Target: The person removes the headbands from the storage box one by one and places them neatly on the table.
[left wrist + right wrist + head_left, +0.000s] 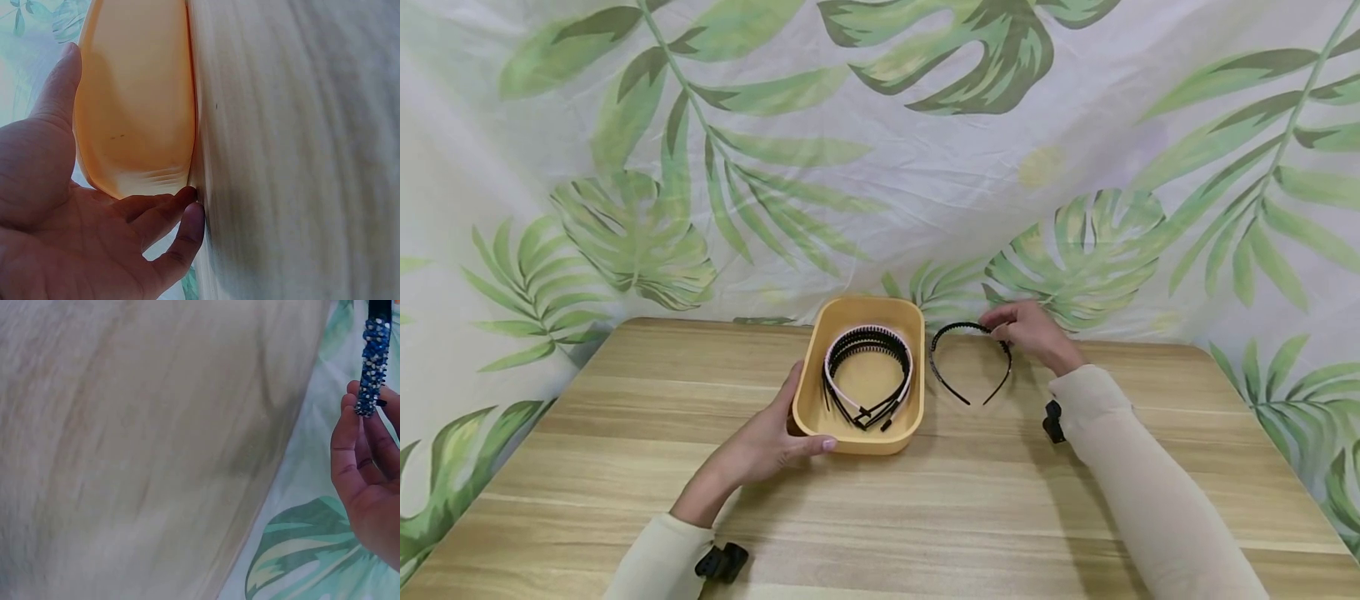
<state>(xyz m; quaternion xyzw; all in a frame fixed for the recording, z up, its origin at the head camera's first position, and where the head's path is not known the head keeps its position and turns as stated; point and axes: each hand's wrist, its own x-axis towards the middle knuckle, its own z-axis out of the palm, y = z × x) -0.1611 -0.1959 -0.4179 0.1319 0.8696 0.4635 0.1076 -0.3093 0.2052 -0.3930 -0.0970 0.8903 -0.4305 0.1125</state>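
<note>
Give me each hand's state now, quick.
Left hand: holding the yellow box by its corner.
Right hand: closed, pinching the beaded headband.

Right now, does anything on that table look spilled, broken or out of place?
Nothing looks spilled or broken. The untidiest spot is inside the yellow box, where tips of the stacked headbands cross unevenly at the near end. One beaded headband is outside, but the right hand holds it.
</note>
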